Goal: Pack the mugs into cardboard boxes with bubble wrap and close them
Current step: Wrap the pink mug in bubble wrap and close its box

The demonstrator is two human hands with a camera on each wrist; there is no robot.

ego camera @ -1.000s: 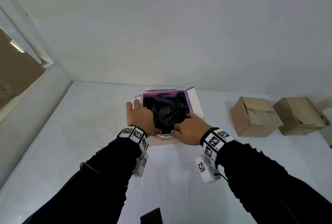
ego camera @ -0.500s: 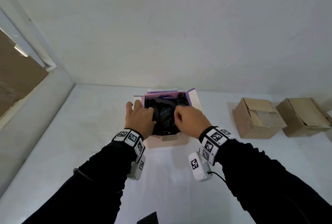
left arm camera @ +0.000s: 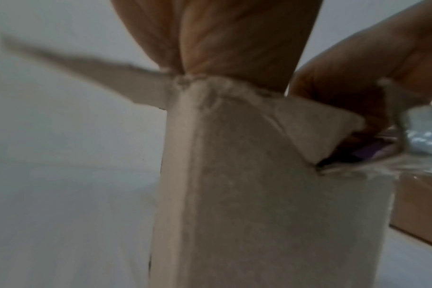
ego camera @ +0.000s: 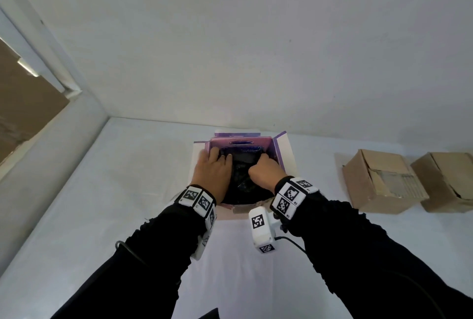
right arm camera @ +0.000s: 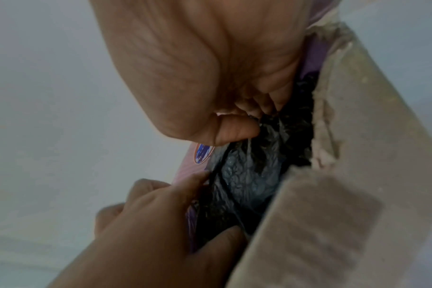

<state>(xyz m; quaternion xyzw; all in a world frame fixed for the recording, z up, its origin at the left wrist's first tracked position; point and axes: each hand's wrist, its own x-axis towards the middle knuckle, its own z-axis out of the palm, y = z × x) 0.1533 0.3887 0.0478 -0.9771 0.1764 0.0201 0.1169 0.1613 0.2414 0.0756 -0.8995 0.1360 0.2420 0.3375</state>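
An open cardboard box (ego camera: 280, 151) with a purple lining stands on the table (ego camera: 128, 190) ahead of me. A black bubble wrap bundle (ego camera: 242, 180) fills it, and no mug shows through the wrap. My left hand (ego camera: 212, 167) reaches in at the box's left side. In the right wrist view, the left hand (right arm camera: 160, 214) has its index finger along the purple wall and its thumb on the bubble wrap (right arm camera: 247, 175). My right hand (ego camera: 263, 170) is curled over the bundle's right part and pinches the wrap. The left wrist view shows the box's outer corner (left arm camera: 234, 194).
Two closed brown cardboard boxes (ego camera: 381, 180) (ego camera: 445, 180) sit on the table to the right. A white wall rises just behind the open box, and a ledge runs along the left. A dark object (ego camera: 210, 315) shows at the table's near edge.
Both hands moved from the box's near rim and left wall forward into the box, onto the black wrap. The camera has come closer to the box.
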